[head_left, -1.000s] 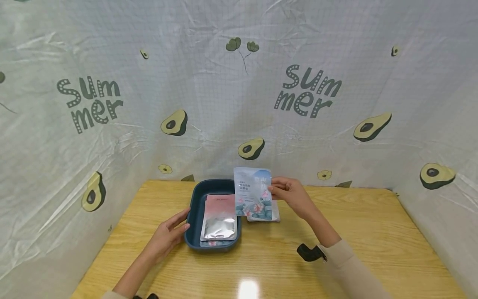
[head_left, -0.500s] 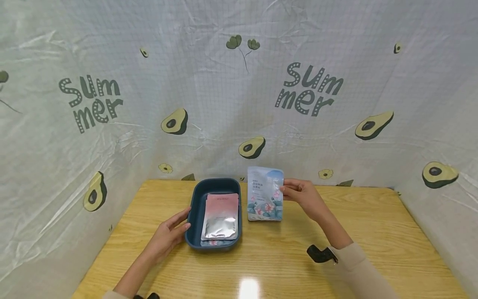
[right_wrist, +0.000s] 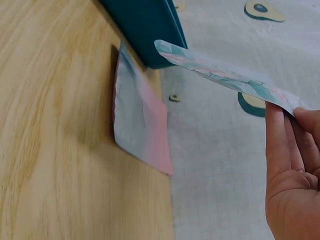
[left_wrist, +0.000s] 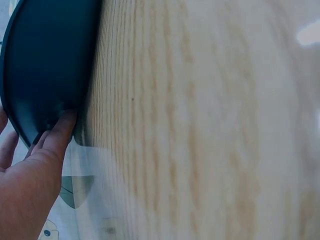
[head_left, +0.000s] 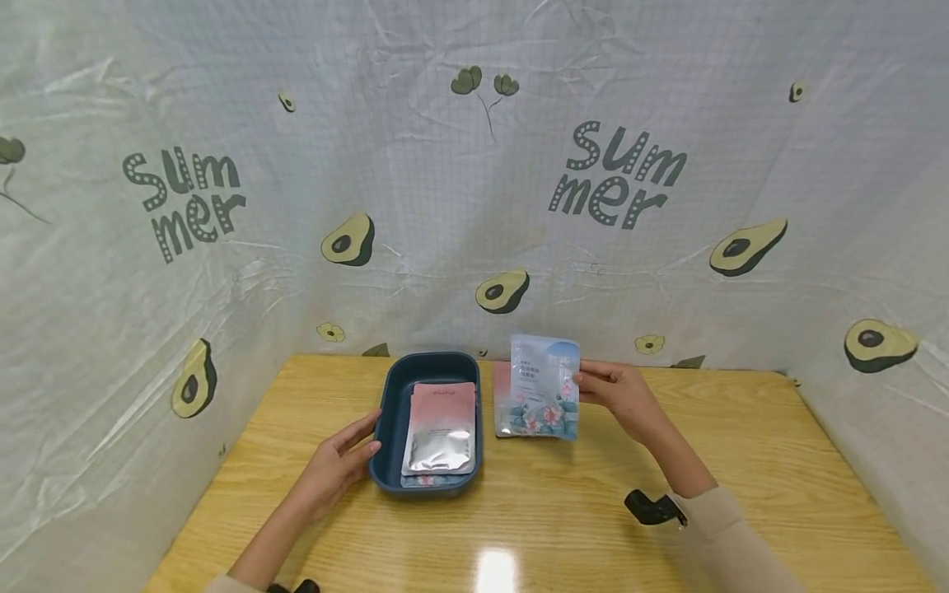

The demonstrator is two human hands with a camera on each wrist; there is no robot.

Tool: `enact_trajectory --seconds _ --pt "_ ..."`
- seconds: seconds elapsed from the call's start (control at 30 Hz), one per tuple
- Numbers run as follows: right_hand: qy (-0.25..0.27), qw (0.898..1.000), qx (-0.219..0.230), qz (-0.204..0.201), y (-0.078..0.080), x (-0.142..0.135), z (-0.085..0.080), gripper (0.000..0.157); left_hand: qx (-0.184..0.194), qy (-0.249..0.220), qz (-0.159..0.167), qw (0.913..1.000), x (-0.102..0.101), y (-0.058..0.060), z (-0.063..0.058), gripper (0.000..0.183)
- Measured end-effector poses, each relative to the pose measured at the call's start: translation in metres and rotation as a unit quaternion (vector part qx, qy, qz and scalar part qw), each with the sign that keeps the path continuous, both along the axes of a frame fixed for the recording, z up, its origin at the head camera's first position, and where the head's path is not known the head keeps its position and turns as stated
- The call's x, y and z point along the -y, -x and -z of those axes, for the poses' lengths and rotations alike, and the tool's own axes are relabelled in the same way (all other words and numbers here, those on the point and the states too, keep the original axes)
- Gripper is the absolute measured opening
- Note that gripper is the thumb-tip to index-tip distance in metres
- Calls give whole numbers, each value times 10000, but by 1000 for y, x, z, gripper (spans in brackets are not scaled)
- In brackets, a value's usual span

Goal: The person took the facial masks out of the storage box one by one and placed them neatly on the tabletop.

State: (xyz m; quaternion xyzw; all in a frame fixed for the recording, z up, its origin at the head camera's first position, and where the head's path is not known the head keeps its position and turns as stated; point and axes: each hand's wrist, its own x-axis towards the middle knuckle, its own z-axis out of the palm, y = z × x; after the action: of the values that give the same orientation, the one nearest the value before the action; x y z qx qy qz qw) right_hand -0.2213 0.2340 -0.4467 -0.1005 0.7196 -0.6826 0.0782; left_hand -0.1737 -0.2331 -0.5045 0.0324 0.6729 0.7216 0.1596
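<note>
My right hand (head_left: 621, 397) pinches a light blue sheet mask packet (head_left: 544, 387) with lotus flowers by its right edge, between thumb and fingers. In the right wrist view this packet is seen nearly edge-on, raised off the wooden table. Behind it in the head view, a pink and silver packet (head_left: 502, 399) lies on the table, partly covered. A dark blue rectangular bin (head_left: 391, 403) stands to the left, with another pink and silver packet (head_left: 441, 428) on top of a flowered one (head_left: 423, 480) inside. My left hand (head_left: 337, 465) rests its extended fingers against the bin's left wall.
The wooden table (head_left: 563, 527) runs back to a pale curtain (head_left: 415, 165) printed with avocados, which also hangs on both sides. A bright light reflection shows near the table's front. Black straps sit at both wrists.
My right hand has carried the flowered packet rightward, away from over the bin, uncovering part of the pink and silver packet on the table. The left hand stays at the bin.
</note>
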Motion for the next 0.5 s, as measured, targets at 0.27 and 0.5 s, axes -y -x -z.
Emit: enact_trajectory --seconds 0.27,0.5 --pt "-44 10000 33 75 2 -21 5 52 63 -26 -22 10000 0 -1 0 65" --pt "-226 9994 193 176 4 -45 4 59 30 -71 30 10000 1 0 1 65"
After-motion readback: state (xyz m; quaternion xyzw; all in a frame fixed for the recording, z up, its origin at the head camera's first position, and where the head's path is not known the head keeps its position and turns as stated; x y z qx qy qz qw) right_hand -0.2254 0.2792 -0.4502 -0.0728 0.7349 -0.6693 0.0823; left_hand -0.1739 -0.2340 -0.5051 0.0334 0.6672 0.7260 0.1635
